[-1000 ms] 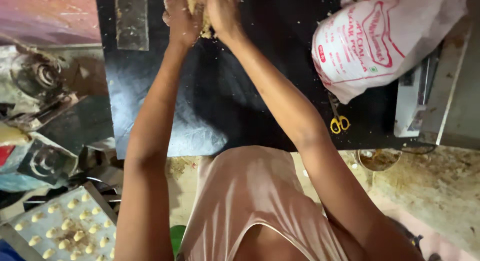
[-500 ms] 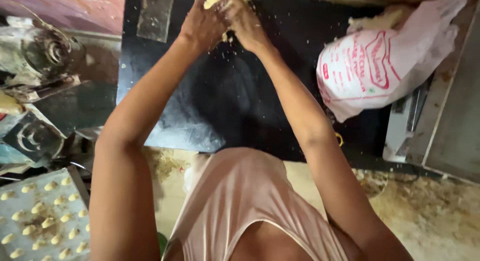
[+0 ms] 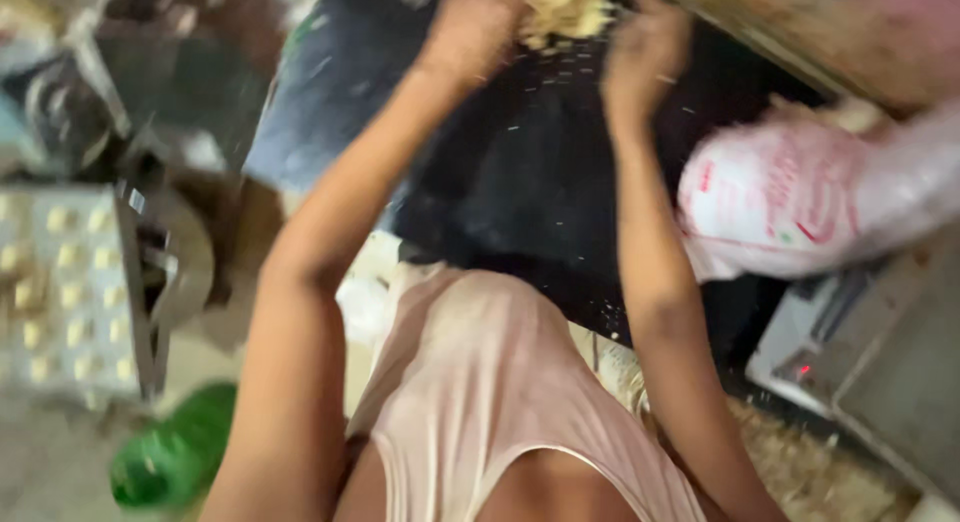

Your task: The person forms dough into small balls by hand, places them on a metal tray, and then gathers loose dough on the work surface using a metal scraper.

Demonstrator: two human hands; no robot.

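Note:
A pale yellow lump of crumbly dough (image 3: 565, 10) lies at the far edge of a black slab (image 3: 540, 172), at the top of the blurred view. My left hand (image 3: 468, 27) rests against its left side and my right hand (image 3: 645, 47) against its right side. Both arms stretch forward over the slab. Small crumbs are scattered on the slab below the dough. Whether the fingers close around the dough is lost in the blur.
A white plastic sack with red print (image 3: 800, 197) lies at the right of the slab. A tray of small dough pieces (image 3: 60, 282) stands at the left, a green object (image 3: 175, 457) below it. A grey machine (image 3: 880, 352) sits at the right.
The view has swung and blurred. My hands have spread a little apart on either side of the dough, and the tray of pieces now shows higher at the left.

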